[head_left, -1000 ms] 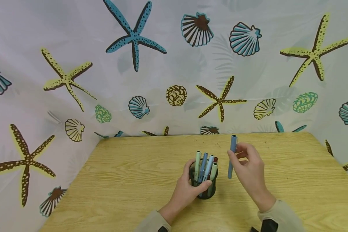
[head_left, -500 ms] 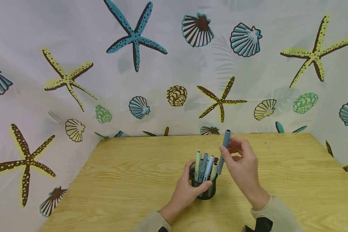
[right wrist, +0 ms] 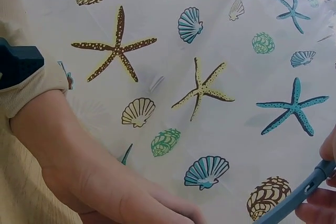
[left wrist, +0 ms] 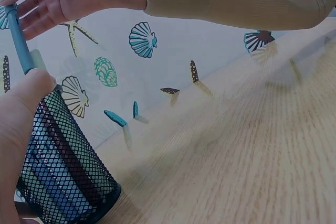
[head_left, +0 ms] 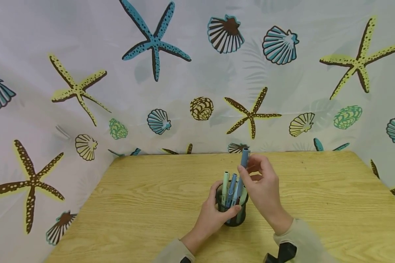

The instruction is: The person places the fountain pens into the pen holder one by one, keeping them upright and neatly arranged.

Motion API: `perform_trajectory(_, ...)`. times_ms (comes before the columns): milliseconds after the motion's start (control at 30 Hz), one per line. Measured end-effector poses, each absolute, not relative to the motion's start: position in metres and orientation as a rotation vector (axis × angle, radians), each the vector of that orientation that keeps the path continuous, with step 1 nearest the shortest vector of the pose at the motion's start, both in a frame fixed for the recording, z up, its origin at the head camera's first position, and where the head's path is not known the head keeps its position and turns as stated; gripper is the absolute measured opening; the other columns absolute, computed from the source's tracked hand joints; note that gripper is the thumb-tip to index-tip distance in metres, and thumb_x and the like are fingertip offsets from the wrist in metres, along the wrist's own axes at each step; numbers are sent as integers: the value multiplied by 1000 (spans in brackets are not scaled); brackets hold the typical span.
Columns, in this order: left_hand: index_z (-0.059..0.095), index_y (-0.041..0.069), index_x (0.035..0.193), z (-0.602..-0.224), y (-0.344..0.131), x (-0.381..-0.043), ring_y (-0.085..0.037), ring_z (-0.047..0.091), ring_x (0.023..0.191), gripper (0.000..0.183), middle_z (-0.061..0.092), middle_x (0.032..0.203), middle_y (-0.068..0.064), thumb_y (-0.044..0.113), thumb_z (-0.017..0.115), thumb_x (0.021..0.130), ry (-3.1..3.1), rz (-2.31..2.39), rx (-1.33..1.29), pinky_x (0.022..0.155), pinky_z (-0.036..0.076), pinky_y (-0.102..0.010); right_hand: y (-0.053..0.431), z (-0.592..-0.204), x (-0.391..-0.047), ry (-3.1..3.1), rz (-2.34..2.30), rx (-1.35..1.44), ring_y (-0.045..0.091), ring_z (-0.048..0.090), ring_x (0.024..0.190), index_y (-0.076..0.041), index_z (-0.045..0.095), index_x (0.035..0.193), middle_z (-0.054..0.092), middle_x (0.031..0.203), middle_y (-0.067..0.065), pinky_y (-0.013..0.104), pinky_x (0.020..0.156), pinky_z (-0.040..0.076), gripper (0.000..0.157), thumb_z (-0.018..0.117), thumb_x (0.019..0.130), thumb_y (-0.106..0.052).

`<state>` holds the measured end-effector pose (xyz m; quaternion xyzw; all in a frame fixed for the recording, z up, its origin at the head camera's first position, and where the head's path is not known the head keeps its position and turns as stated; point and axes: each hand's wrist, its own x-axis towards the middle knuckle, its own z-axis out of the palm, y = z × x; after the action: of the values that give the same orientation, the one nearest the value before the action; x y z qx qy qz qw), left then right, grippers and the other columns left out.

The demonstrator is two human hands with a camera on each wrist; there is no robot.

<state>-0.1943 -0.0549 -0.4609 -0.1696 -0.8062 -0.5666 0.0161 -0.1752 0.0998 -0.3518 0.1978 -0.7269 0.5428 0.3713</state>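
Observation:
In the head view my left hand (head_left: pixel 208 215) grips a black mesh pen cup (head_left: pixel 236 220) that stands on the table, thumb across its near rim. Green and blue capped pens poke up out of it, among them a pale green pen (head_left: pixel 225 186) at the left. My right hand (head_left: pixel 264 188) pinches a blue pen (head_left: pixel 244 160) by its upper part, upright over the cup, its lower end overlapping the other pens. The left wrist view shows this pen (left wrist: pixel 20 43) reaching down to the cup's rim, behind the left thumb. Through the mesh (left wrist: pixel 68 166), more pens show, one dark red.
A wooden table (head_left: pixel 151 204) spreads around the cup on all sides. Behind and beside it hangs a pale cloth (head_left: pixel 184 76) printed with starfish and shells. Dark wrist straps (head_left: pixel 286 252) sit over beige sleeves.
My right hand has moved left with the blue pen, from beside the cup to over it. The left hand and the cup have stayed in place.

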Motion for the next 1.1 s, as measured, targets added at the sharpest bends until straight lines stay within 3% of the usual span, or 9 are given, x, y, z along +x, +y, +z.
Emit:
perform_trajectory(200, 27, 28, 141, -447, -53, -186, -24, 56, 103, 74, 54, 118, -5, 33, 71, 82, -2503, -1776, -536, 80, 47, -39, 91, -339, -162, -1875, 1351, 532, 25, 59, 70, 10, 53, 99, 57, 83, 18, 31, 56, 50, 27, 67, 76, 15)
perform_trajectory(367, 28, 19, 141, -427, -53, -176, -28, 56, 104, 72, 54, 118, -11, 25, 70, 83, -2494, -1798, -564, 81, 46, -42, 92, -354, -172, -1886, 1349, 541, 26, 56, 75, 8, 55, 100, 58, 83, 16, 35, 58, 50, 27, 69, 77, 11)
perform_trajectory(667, 28, 22, 141, -426, -54, -173, -28, 55, 105, 72, 54, 118, -10, 33, 69, 83, -2521, -1803, -545, 80, 46, -41, 94, -387, -188, -1999, 1303, 484, 22, 51, 86, -5, 59, 102, 60, 92, 4, 36, 68, 47, 26, 73, 80, -5)
perform_trajectory(967, 29, 21, 141, -429, -54, -176, -29, 56, 105, 71, 54, 118, -11, 32, 69, 83, -2519, -1772, -547, 76, 48, -40, 92, -396, -187, -2090, 1281, 445, 22, 51, 89, -6, 59, 104, 59, 89, 2, 36, 68, 45, 27, 73, 81, -8)
perform_trajectory(1100, 27, 28, 141, -445, -54, -185, -26, 56, 104, 72, 54, 118, -7, 34, 70, 83, -2517, -1776, -534, 76, 48, -39, 94, -402, -187, -2091, 1251, 428, 20, 52, 90, -3, 58, 110, 61, 89, 5, 37, 69, 44, 34, 74, 80, -8)
